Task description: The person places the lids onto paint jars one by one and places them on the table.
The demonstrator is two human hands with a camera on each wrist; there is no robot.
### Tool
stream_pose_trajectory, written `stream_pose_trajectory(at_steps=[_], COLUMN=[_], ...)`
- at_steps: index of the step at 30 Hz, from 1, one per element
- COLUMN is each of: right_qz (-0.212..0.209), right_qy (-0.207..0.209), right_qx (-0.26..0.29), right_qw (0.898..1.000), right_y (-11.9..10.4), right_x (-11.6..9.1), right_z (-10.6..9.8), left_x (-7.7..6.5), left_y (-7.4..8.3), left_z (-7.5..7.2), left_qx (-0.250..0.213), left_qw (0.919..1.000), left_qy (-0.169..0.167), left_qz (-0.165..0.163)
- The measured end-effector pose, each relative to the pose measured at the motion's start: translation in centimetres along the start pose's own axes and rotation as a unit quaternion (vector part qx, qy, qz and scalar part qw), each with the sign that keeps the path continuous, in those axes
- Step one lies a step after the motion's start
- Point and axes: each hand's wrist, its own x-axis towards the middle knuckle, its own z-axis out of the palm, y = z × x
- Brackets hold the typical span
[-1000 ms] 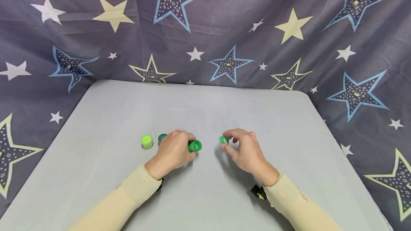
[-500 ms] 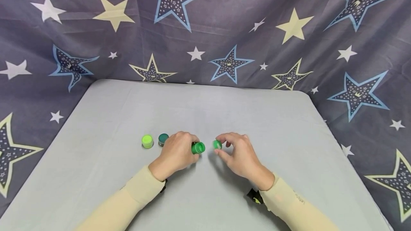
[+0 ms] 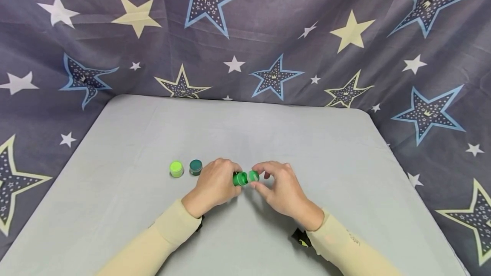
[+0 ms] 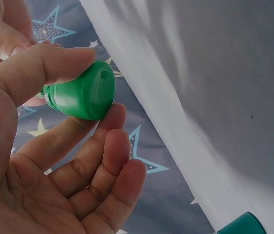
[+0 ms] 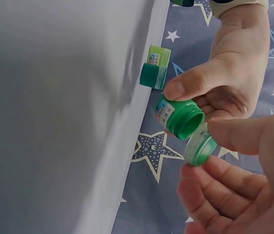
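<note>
A small green paint jar [image 5: 178, 115] with a white label is gripped between the thumb and fingers of my left hand [image 3: 216, 182]. Its open, threaded mouth tilts toward the right hand, and green coats the inside. In the left wrist view the base of the green jar [image 4: 85, 92] faces the camera. My right hand [image 3: 285, 191] pinches a clear lid [image 5: 199, 148] smeared with green, thumb on one side and fingers on the other. The lid's edge is right at the jar's mouth.
Left of the hands, a lime-green jar [image 3: 176, 169] and a dark teal jar [image 3: 195, 167] stand side by side on the pale table [image 3: 245, 135]. A star-patterned curtain [image 3: 238, 33] rises behind the table's far edge and along both sides.
My right hand has moved left with the lid, and my left hand slightly right with the jar. The gap between lid and jar has closed up; the teal jar shows fully now.
</note>
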Motion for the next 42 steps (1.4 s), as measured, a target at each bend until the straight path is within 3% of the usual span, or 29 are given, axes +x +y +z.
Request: stream_pose_trajectory(at_steps=[42], right_qz=[-0.022], right_qy=[-0.015], right_qx=[0.014], right_qw=[1.0], right_y=[-0.1], right_x=[-0.1], right_z=[1.2], left_x=[-0.3], left_y=[0.3], left_z=[0.4], left_qx=[-0.01], left_qw=[0.9999], left_qy=[-0.012], left_qz=[0.007])
